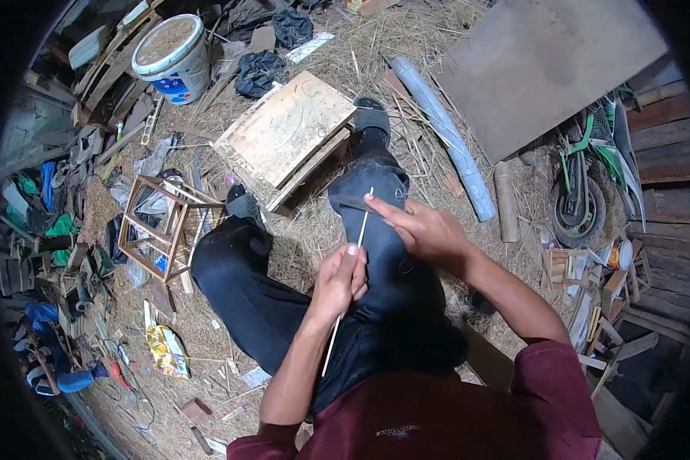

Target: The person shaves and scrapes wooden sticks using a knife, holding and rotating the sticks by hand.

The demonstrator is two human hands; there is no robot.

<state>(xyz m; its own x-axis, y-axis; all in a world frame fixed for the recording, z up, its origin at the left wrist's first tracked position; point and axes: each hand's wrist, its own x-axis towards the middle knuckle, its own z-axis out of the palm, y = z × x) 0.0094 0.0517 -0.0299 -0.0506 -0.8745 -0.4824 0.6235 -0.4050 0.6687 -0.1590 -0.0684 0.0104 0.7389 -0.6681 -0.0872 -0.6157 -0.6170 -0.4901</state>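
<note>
My left hand (339,282) is closed around a thin pale stick (333,341) that runs from near my lap up past my thigh. The stick's upper end shows beyond my fist. My right hand (422,230) is by that upper end, with its index finger stretched along a dark flat blade-like piece (350,202) that crosses the stick. The other right fingers are curled, and what they grip is mostly hidden. Both hands are above my dark trouser leg (395,284).
A wooden box-like bench (291,126) stands ahead, with a wooden frame (157,226) to its left. A white bucket (169,57) is at upper left. A grey pipe (445,138), a large board (548,65) and a motorbike wheel (579,211) are on the right.
</note>
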